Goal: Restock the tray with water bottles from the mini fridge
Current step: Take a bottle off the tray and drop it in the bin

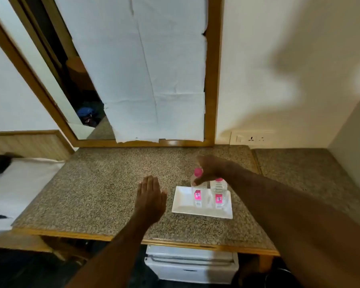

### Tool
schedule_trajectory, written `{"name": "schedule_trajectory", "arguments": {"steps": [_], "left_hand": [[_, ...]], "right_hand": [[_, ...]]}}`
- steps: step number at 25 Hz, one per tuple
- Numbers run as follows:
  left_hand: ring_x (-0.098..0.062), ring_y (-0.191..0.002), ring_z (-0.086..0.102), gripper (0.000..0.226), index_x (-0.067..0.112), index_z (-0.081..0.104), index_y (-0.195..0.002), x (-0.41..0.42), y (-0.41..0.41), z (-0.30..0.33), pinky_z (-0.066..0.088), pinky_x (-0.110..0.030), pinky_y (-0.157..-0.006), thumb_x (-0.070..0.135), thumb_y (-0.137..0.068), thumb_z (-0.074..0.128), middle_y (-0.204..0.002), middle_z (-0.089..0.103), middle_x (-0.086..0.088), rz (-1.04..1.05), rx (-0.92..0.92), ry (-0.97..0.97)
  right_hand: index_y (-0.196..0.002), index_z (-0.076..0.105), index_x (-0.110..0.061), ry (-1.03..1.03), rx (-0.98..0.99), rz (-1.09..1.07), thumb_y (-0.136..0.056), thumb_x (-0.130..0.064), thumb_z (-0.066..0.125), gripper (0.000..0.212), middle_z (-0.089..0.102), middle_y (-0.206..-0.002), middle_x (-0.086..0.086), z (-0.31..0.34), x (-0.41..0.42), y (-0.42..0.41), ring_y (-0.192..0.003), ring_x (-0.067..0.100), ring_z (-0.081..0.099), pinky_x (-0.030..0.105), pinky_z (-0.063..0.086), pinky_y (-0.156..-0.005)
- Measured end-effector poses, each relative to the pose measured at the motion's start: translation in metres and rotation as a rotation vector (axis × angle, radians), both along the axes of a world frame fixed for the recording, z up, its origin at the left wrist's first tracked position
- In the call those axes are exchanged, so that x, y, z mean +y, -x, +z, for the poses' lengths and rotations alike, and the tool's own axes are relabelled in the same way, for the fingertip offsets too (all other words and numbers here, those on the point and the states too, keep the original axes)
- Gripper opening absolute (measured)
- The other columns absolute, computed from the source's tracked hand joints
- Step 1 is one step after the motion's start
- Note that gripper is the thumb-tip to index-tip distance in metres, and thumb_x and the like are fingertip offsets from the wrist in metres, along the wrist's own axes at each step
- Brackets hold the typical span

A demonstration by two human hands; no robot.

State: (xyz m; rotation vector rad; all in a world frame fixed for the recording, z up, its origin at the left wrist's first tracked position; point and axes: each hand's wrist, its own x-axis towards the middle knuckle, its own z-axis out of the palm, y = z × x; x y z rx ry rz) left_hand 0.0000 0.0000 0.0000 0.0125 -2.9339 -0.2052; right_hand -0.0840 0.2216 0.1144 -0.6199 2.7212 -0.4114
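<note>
Two pink-capped water bottles are standing on the white tray, at three o'clock from the left hand, which is hovering flat and empty. The right hand is pinching one bottle's neck; the smooth, filled plastic probably handles best there.

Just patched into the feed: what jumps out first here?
Two pink-capped water bottles stand upright on a white tray on the speckled counter, the right hand at the left one's neck. The left hand hovers flat and empty beside the tray. The mini fridge sits below the counter edge.
</note>
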Motion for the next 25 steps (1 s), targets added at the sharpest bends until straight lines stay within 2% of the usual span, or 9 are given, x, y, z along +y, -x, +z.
{"name": "schedule_trajectory", "arguments": {"steps": [4,7,9,11,13,16,20,23,25], "left_hand": [[-0.038,-0.138,0.031,0.061,-0.001,0.032,-0.138,-0.001,-0.035,-0.054,0.027,-0.052,-0.115,0.039,-0.093,0.039,-0.146,0.039,-0.025,-0.047,-0.136,-0.038],[-0.033,-0.142,0.025,0.061,0.002,0.026,-0.141,-0.003,-0.043,-0.078,0.024,-0.05,-0.118,0.04,-0.094,0.035,-0.15,0.033,-0.02,-0.082,-0.192,-0.008],[-0.033,-0.142,0.024,0.06,0.003,0.026,-0.141,-0.003,-0.051,-0.085,0.023,-0.05,-0.118,0.04,-0.094,0.037,-0.15,0.033,-0.02,-0.101,-0.211,-0.005],[-0.034,-0.141,0.027,0.058,0.002,0.029,-0.139,-0.003,-0.061,-0.088,0.024,-0.05,-0.117,0.038,-0.094,0.039,-0.148,0.036,-0.021,-0.113,-0.203,0.007],[-0.036,-0.139,0.03,0.058,0.001,0.031,-0.138,0.001,-0.066,-0.085,0.025,-0.051,-0.116,0.037,-0.094,0.041,-0.146,0.039,-0.022,-0.115,-0.199,0.02],[-0.038,-0.138,0.032,0.059,-0.001,0.033,-0.138,0.02,-0.071,-0.077,0.028,-0.051,-0.115,0.037,-0.093,0.041,-0.145,0.04,-0.024,-0.154,-0.208,0.075],[-0.04,-0.136,0.036,0.06,-0.003,0.037,-0.136,0.067,-0.083,-0.075,0.034,-0.052,-0.112,0.036,-0.091,0.044,-0.143,0.042,-0.027,-0.312,-0.209,0.193],[-0.041,-0.135,0.038,0.06,-0.003,0.039,-0.135,0.116,-0.088,-0.078,0.036,-0.052,-0.111,0.035,-0.089,0.046,-0.143,0.043,-0.027,-0.434,-0.249,0.203],[-0.041,-0.129,0.046,0.06,-0.002,0.046,-0.131,0.151,-0.086,-0.081,0.043,-0.051,-0.106,0.035,-0.085,0.054,-0.137,0.051,-0.026,-0.534,-0.275,0.203]], "right_hand": [[-0.123,0.056,-0.01,-0.287,-0.065,0.038,-0.071,-0.031,0.083,0.062,0.063,-0.124,0.01,-0.009,-0.014,0.007,-0.115,0.029,0.055,0.046,0.044,-0.101],[-0.115,0.06,-0.009,-0.371,0.02,0.031,-0.076,-0.028,0.079,0.047,0.062,-0.125,0.01,-0.014,-0.03,0.005,-0.126,0.03,0.048,0.065,0.015,-0.113],[-0.113,0.062,-0.008,-0.378,0.018,0.019,-0.077,-0.026,0.078,0.043,0.062,-0.125,0.01,-0.008,-0.033,0.0,-0.128,0.029,0.047,0.067,0.008,-0.113],[-0.111,0.062,-0.007,-0.326,0.004,0.034,-0.076,-0.024,0.079,0.042,0.065,-0.12,0.011,0.007,-0.031,-0.01,-0.117,0.028,0.055,0.059,0.029,-0.111],[-0.108,0.064,-0.006,-0.256,-0.01,0.061,-0.076,-0.02,0.08,0.039,0.068,-0.11,0.011,0.027,-0.028,-0.021,-0.1,0.026,0.062,0.044,0.051,-0.093],[-0.105,0.065,-0.007,-0.252,-0.015,0.098,-0.075,-0.022,0.08,0.037,0.067,-0.097,0.006,0.055,-0.02,-0.035,-0.086,0.02,0.061,0.032,0.051,-0.073],[-0.099,0.067,-0.011,-0.335,-0.155,0.066,-0.071,-0.024,0.083,0.035,0.071,-0.089,0.005,0.053,0.013,-0.05,-0.074,0.019,0.07,0.032,0.058,-0.059],[-0.083,0.067,-0.016,-0.537,-0.287,-0.036,-0.067,-0.018,0.086,0.024,0.066,-0.077,0.008,0.01,0.065,-0.063,-0.061,0.021,0.067,0.034,0.058,-0.061],[-0.089,0.068,-0.008,-0.719,-0.305,-0.055,-0.071,-0.016,0.083,0.024,0.069,-0.098,0.012,-0.035,0.11,-0.075,-0.086,0.027,0.067,0.037,0.053,-0.076]]}}
